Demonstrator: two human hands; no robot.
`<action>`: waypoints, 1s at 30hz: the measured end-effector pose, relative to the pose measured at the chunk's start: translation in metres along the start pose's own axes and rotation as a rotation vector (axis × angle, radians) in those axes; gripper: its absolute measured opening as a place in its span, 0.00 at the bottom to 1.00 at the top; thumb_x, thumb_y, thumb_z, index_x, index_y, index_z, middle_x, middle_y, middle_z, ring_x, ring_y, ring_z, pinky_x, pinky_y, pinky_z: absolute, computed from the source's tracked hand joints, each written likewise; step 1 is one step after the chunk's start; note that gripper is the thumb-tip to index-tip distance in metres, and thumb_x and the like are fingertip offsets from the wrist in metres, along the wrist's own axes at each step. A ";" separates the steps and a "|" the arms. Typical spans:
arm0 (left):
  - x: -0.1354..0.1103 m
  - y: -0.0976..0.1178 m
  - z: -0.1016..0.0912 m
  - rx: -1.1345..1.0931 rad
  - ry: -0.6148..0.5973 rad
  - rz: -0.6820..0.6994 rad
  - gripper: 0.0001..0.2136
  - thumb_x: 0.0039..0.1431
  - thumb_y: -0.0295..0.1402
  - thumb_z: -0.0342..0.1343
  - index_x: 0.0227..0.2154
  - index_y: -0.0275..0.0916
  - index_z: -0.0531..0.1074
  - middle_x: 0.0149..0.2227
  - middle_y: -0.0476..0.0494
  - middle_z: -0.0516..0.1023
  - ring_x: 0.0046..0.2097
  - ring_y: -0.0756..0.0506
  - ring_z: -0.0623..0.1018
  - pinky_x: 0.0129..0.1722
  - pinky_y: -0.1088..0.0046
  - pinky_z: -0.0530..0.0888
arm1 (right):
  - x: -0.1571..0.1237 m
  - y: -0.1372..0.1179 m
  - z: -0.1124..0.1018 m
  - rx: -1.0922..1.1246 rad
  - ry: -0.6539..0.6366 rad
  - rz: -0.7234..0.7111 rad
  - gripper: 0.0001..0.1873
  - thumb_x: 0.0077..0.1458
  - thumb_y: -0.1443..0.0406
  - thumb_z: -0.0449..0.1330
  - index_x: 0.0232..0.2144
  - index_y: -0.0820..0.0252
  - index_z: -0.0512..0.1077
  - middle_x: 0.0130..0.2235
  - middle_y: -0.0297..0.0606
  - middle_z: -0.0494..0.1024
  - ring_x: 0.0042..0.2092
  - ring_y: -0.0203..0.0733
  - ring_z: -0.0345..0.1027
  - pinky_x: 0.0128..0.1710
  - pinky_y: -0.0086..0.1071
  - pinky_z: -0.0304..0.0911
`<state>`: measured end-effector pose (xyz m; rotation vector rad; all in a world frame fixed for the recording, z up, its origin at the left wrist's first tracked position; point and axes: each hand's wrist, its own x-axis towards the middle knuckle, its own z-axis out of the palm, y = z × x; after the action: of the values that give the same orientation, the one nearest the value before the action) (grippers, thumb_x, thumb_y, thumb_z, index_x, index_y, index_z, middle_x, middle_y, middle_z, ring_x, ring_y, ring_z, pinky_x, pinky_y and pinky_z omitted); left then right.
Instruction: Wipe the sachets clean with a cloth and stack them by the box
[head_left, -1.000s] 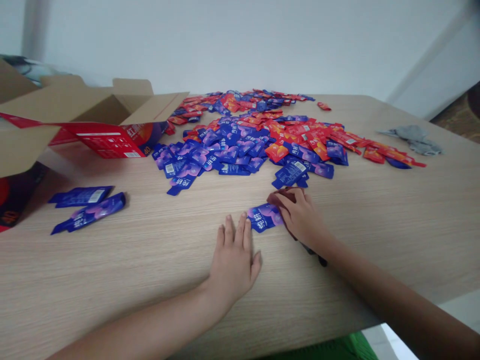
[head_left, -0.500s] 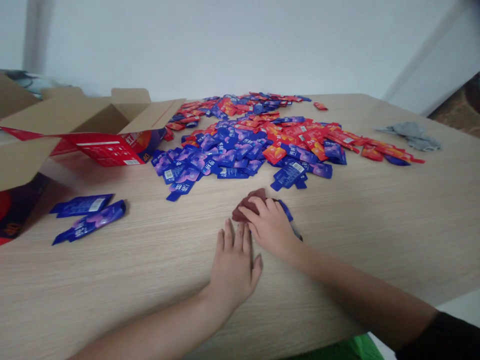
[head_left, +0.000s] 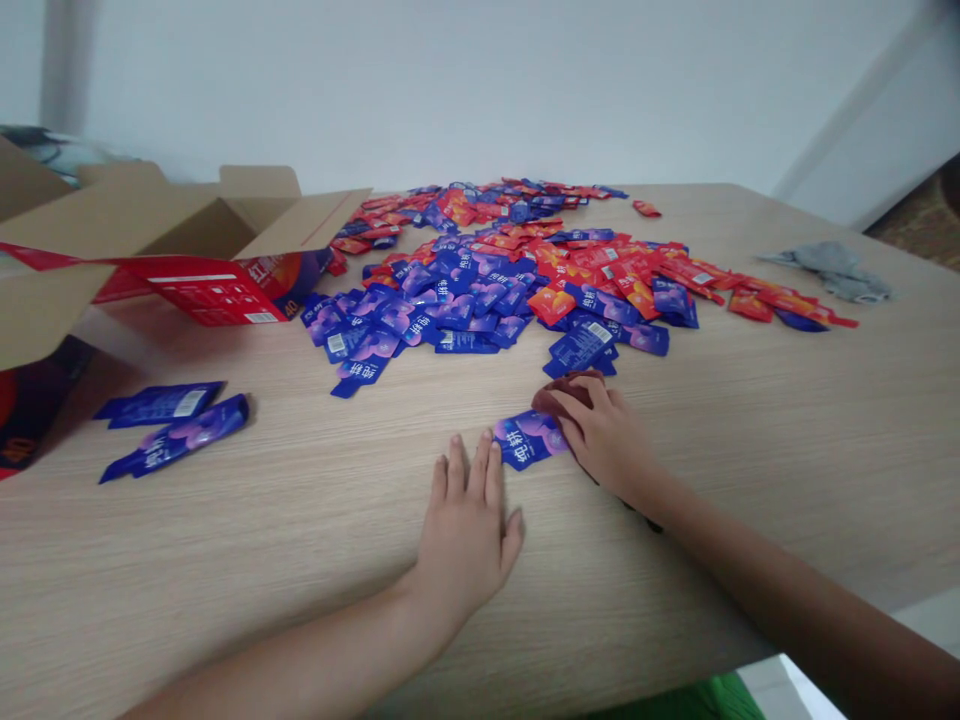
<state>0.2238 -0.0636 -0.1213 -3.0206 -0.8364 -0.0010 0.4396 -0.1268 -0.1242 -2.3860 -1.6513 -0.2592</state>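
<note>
My left hand (head_left: 466, 525) lies flat on the wooden table (head_left: 300, 520), palm down, fingers together, its fingertips touching the near edge of a blue sachet (head_left: 526, 439). My right hand (head_left: 606, 438) presses a dark brown cloth (head_left: 559, 392) onto the right end of that sachet. Just beyond lies a big heap of blue and red sachets (head_left: 517, 270).
An open cardboard box (head_left: 161, 240) with a red printed flap lies at the left. Two blue sachets (head_left: 169, 425) lie apart at the near left. A grey cloth (head_left: 836, 268) sits at the far right. The table's near edge runs below my right forearm.
My right hand slid the brown cloth left over the blue sachet half a second ago, then back to the right, uncovering the sachet. My left hand has stayed in place.
</note>
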 end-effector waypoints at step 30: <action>0.000 -0.001 0.000 -0.015 0.013 0.000 0.32 0.62 0.40 0.45 0.66 0.27 0.54 0.69 0.34 0.50 0.67 0.24 0.53 0.61 0.46 0.60 | 0.009 -0.006 -0.001 0.082 0.010 -0.054 0.21 0.64 0.61 0.48 0.57 0.51 0.68 0.57 0.45 0.66 0.51 0.52 0.60 0.49 0.45 0.60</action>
<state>0.2232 -0.0629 -0.1212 -3.0305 -0.8392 -0.0275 0.4371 -0.1171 -0.1205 -2.2797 -1.6897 -0.2077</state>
